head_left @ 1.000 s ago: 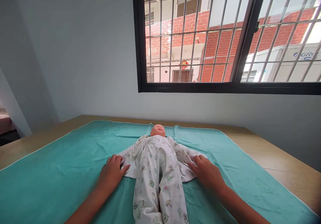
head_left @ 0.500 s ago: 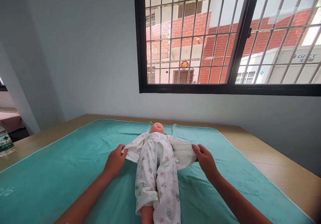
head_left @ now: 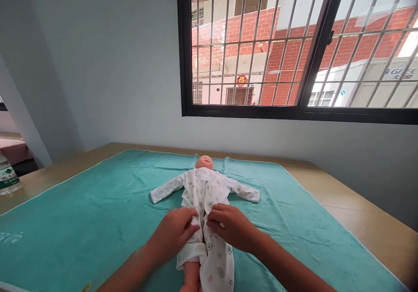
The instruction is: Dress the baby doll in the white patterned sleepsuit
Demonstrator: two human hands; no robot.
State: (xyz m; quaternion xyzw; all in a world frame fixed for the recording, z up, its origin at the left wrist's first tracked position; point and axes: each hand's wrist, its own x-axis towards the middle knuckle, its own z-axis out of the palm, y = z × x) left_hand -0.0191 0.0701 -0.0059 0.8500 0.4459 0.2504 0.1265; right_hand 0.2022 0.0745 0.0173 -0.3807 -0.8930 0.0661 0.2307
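Doll lay lengthwise, head away, feet my way

The baby doll (head_left: 209, 191) lay on its back on the teal cloth (head_left: 98, 213), in the middle, cloth spread over the wooden surface (head_left: 365, 200). Long axis ran nearly straight out from me: head pointed at the wall (head_left: 130, 87) below the barred window (head_left: 248, 112), legs pointed back toward me, cut off at the bottom of the view. Arms were spread crosswise to that axis, both sleeves slanting a little my way. The left-side sleeve (head_left: 166, 190) reached out flat on the cloth; the right-side sleeve (head_left: 244, 191) did the same.

Outfit was white with small prints. The pant leg on my left was bunched up, so the bare lower leg (head_left: 191, 273) showed; the other pant leg (head_left: 217, 261) ran down covered.

My left hand (head_left: 174, 231) was over the pant leg on my side, thumb and fingers parted with a gap, nothing visibly gripped. My right hand (head_left: 230, 224) was just across from it, near the front of the outfit, fingers curled inward; could not tell whether it had hold of any fabric. The two hands were near each other, apart.

Clear bottle (head_left: 9, 181) stood at far left, partly out of view.
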